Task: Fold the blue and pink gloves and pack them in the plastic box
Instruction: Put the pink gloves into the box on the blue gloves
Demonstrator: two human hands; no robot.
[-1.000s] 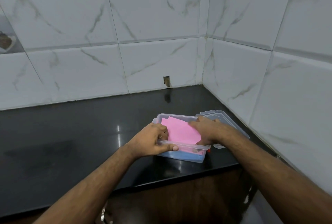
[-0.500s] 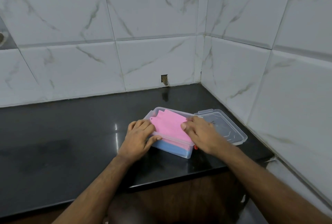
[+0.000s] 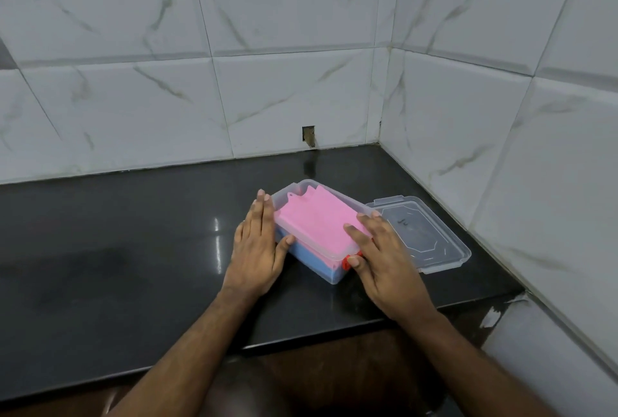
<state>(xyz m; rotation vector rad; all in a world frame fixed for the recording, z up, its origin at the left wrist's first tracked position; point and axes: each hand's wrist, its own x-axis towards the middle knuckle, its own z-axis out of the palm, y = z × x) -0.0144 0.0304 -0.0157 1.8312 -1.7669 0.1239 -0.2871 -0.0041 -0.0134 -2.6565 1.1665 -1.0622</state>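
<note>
Two folded gloves lie stacked in the box [image 3: 321, 274], pink glove [image 3: 317, 219] above blue glove [image 3: 312, 257], near the counter's [image 3: 133, 249] right front corner. My left hand [image 3: 257, 249] lies flat against the box's left wall, fingers straight. My right hand [image 3: 381, 256] rests straight fingers on its right rim. Just right of the box lies the lid [image 3: 424, 232].

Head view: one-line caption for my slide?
Left hand and right hand flank open plastic box, pink glove over blue glove.
</note>
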